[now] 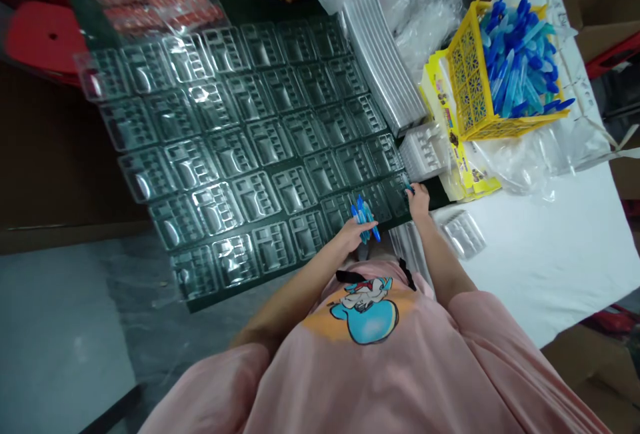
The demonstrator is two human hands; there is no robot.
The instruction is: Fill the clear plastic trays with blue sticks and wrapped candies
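From afar, I close my left hand (356, 233) around blue pieces (362, 210) at the edge of 5 rows of clear trays (295, 189); my right hand (419, 201) pinches 1 blue piece (409, 189) at the corner tray (395, 195), beside stacked trays (423, 153).

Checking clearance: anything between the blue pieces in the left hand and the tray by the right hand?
Nothing visible blocks it: between the blue pieces in the left hand and the tray by the right hand lies only a neighbouring tray. The tray stack sits beyond the right hand.
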